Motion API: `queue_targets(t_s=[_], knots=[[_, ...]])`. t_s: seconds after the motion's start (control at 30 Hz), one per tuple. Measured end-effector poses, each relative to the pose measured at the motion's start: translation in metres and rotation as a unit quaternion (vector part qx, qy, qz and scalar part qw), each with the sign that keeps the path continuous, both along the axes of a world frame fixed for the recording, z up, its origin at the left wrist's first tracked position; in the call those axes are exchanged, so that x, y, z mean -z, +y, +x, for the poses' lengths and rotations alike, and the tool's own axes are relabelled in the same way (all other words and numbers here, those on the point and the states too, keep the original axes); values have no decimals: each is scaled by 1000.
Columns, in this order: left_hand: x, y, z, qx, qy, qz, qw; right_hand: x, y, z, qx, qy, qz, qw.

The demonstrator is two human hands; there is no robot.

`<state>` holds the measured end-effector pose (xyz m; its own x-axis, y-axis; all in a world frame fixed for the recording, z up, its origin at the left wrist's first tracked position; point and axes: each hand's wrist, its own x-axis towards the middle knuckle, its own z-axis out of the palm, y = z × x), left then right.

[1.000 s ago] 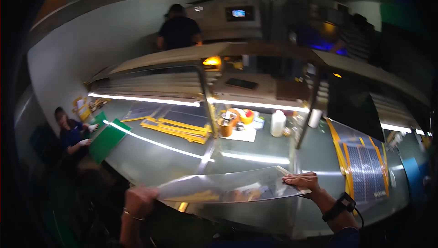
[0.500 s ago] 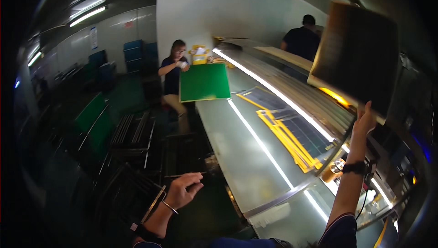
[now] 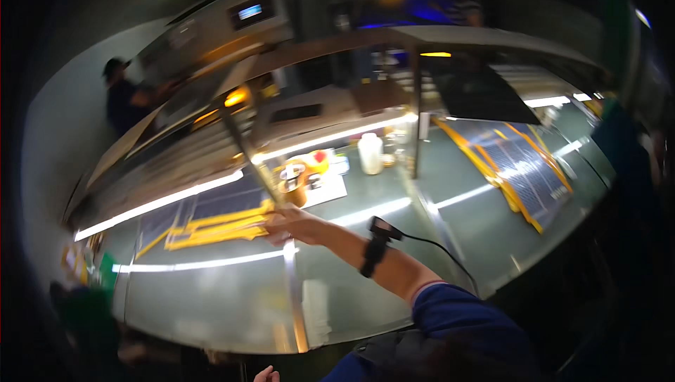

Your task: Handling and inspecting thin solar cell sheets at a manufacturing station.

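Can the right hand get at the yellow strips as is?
Probably yes: the right hand appears right by the near-post end of the yellow strips, nothing visible blocking it. Blur hides whether they touch; the post rises close by.

The right hand (image 3: pixel 287 224) has dropped from the raised panel to beside the yellow strips (image 3: pixel 211 237), the left hand (image 3: pixel 267 375) withdrawn near.

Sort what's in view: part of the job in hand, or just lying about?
Likely in the job:
- yellow strips, at the blurred right hand (contact unclear)
- worktable beneath

Apparently lying about:
- white bottle
- brown roll
- patterned sheet, right
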<state>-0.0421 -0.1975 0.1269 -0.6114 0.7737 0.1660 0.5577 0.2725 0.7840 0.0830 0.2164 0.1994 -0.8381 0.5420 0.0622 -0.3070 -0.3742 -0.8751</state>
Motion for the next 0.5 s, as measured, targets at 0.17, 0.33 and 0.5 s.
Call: queue_targets(t_s=[0.17,0.33,0.5], knots=[[35,121,43,213,115,-104,965,112,31,400,307,277,-31,910],[-14,206,137,295,120,-115,941,7,-9,562,560,315,-120,757],[-22,228,213,327,163,-225,903,-4,70,601,529,372,-99,757]])
